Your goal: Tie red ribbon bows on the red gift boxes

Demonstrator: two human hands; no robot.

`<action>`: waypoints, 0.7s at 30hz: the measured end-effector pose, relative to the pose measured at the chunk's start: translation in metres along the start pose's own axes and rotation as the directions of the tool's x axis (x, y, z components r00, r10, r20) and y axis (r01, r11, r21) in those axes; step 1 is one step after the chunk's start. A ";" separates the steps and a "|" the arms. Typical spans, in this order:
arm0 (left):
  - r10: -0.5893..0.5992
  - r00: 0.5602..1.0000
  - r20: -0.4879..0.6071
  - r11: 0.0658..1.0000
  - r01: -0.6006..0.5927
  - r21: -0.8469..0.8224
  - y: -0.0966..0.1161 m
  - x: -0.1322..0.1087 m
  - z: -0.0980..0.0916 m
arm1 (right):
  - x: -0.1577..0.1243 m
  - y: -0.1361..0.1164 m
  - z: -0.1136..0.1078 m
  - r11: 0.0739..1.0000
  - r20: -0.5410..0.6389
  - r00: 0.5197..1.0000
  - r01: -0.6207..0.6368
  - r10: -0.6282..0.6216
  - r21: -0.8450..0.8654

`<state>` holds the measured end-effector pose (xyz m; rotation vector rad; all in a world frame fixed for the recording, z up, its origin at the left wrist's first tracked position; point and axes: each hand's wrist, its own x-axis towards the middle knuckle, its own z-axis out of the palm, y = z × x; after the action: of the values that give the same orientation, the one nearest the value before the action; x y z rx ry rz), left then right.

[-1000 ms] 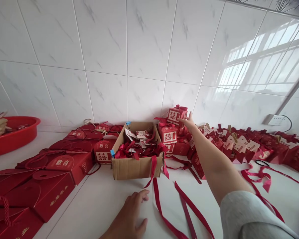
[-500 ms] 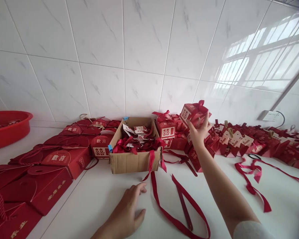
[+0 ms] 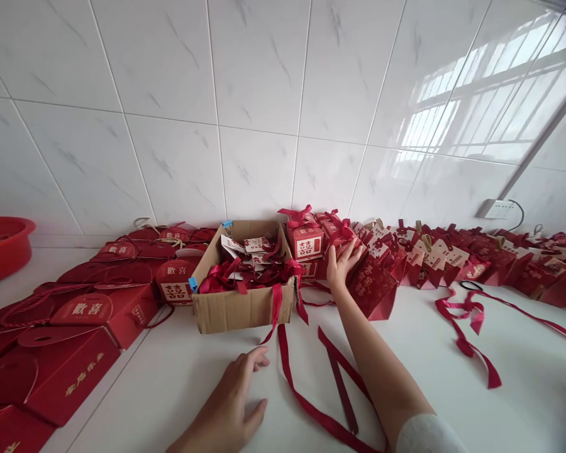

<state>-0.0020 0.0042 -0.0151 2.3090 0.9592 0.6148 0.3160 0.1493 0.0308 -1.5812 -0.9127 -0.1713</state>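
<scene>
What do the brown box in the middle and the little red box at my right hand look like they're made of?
Brown box: likely cardboard, matte, judging by its raw tan walls and open flaps. Little red box at the right hand: probably printed card, smooth, with folded edges; its bow looks like satin ribbon.

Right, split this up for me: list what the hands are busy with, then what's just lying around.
In hand: right hand against a small ribboned red box; left hand resting on the counter beside loose ribbon.
Lying about: cardboard box of ribbons, flat red boxes, red basin, wall socket.
</scene>
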 end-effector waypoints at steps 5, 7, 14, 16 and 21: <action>-0.039 0.999 0.013 0.999 0.040 -0.022 0.004 0.000 -0.002 | -0.004 -0.006 0.015 0.988 0.050 0.995 0.091 -0.086 -0.124; -0.055 0.998 0.026 0.998 0.056 -0.028 0.003 0.000 -0.003 | 0.000 -0.011 0.027 0.977 0.063 0.995 0.085 -0.074 -0.194; -0.065 0.996 0.054 0.997 0.067 -0.031 0.000 0.002 -0.002 | -0.004 -0.023 0.054 0.964 0.094 0.993 0.091 -0.070 -0.249; -0.058 0.997 0.049 0.998 0.060 -0.033 0.000 0.002 -0.002 | -0.007 -0.026 0.051 0.965 0.096 0.994 0.082 -0.059 -0.251; -0.038 0.999 -0.011 0.999 0.038 -0.038 -0.001 0.001 0.001 | -0.009 -0.049 0.020 0.976 0.128 0.991 0.061 -0.035 -0.207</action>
<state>-0.0010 0.0048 -0.0165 2.2511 0.9865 0.6261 0.2717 0.1609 0.0584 -1.7825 -1.0577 -0.2116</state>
